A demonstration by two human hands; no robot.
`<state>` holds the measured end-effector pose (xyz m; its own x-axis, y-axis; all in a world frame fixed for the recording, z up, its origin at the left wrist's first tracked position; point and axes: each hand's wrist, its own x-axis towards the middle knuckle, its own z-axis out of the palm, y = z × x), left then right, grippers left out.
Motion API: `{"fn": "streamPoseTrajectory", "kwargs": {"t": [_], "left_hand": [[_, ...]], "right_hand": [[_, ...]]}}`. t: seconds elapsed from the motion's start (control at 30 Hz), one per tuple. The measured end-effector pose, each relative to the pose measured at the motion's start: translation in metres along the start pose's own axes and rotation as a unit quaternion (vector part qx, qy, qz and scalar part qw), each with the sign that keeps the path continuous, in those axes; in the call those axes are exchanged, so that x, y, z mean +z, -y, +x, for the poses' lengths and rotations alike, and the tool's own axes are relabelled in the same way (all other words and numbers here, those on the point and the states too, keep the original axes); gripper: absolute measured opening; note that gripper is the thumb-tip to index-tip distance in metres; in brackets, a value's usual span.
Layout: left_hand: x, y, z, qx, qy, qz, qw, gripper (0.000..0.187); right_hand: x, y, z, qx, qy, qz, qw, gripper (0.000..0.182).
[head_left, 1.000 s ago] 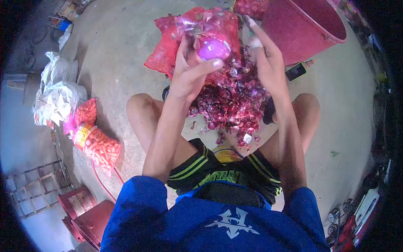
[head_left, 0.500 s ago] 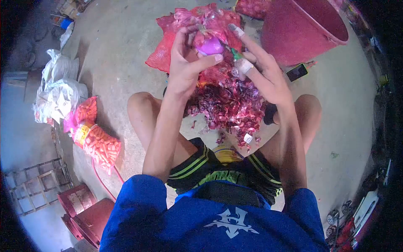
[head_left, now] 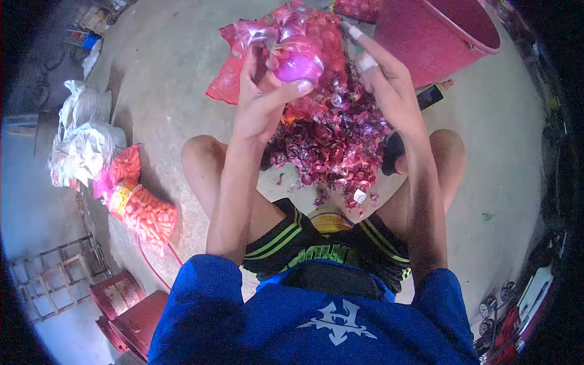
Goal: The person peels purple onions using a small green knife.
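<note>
My left hand (head_left: 264,100) is closed around a purple onion (head_left: 298,67), its thumb pressed along the near side. Loose, shiny pink-purple skin (head_left: 255,35) stands out beyond the bulb. My right hand (head_left: 386,79) hovers to the right, apart from the onion. Its index finger and thumb, both wrapped in white tape, are stretched and spread, with nothing visible between them; the other fingers are mostly hidden. Below the hands, a heap of purple onion skins (head_left: 340,146) covers the floor between my legs. Behind the onion lies a red mesh sack (head_left: 225,85).
A large red tub (head_left: 432,42) leans at the back right, near a phone (head_left: 430,96) on the concrete floor. To the left are white sacks (head_left: 91,146) and a clear bag of orange pieces (head_left: 149,213). Red buckets (head_left: 140,316) stand at lower left.
My right hand has drawn away from the onion, and the green object seen beside its thumb is out of sight. My left hand has shifted slightly left, still gripping the onion.
</note>
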<state>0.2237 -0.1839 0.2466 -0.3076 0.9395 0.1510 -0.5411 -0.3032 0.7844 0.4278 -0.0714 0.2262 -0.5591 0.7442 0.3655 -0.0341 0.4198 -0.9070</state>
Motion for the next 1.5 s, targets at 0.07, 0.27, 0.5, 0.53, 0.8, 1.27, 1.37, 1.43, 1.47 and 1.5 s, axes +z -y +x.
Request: {"fn": "streamPoseTrajectory", "kwargs": {"t": [0.07, 0.27, 0.5, 0.53, 0.8, 1.27, 1.37, 1.43, 1.47, 1.5], "left_hand": [[-0.006, 0.002, 0.003, 0.015, -0.006, 0.058, 0.998, 0.089], [-0.005, 0.003, 0.000, 0.051, 0.007, 0.255, 0.966, 0.091], [0.002, 0.008, 0.000, 0.075, 0.035, 0.366, 0.927, 0.089], [0.004, 0.009, 0.001, 0.074, 0.035, 0.366, 0.927, 0.089], [0.005, 0.027, -0.005, 0.021, 0.049, 0.100, 0.994, 0.082], [0.001, 0.035, 0.002, -0.071, 0.006, -0.067, 0.995, 0.067], [-0.005, 0.026, 0.006, 0.010, -0.014, 0.123, 0.992, 0.072], [-0.008, 0.023, 0.008, 0.039, -0.035, 0.154, 0.987, 0.075], [-0.010, 0.022, 0.009, 0.039, -0.038, 0.155, 0.986, 0.075], [-0.011, 0.021, 0.010, 0.054, -0.041, 0.160, 0.985, 0.076]], "right_hand": [[-0.003, 0.012, -0.002, 0.054, 0.026, 0.058, 0.996, 0.051], [0.021, 0.029, -0.002, -0.034, -0.060, 0.054, 0.996, 0.068], [0.030, 0.024, -0.001, -0.114, -0.071, -0.072, 0.988, 0.058], [0.031, 0.022, 0.001, -0.116, -0.094, -0.105, 0.983, 0.059], [0.009, 0.005, 0.018, -0.032, -0.213, -0.099, 0.972, 0.024], [-0.021, -0.024, 0.019, 0.002, -0.231, -0.142, 0.963, 0.028], [-0.026, -0.007, 0.010, 0.036, -0.131, -0.157, 0.978, 0.037], [-0.017, -0.007, 0.003, 0.021, -0.048, -0.184, 0.982, 0.049], [-0.016, -0.008, -0.001, -0.010, -0.024, -0.238, 0.971, 0.059], [-0.014, -0.009, -0.003, -0.009, -0.022, -0.236, 0.971, 0.059]]}}
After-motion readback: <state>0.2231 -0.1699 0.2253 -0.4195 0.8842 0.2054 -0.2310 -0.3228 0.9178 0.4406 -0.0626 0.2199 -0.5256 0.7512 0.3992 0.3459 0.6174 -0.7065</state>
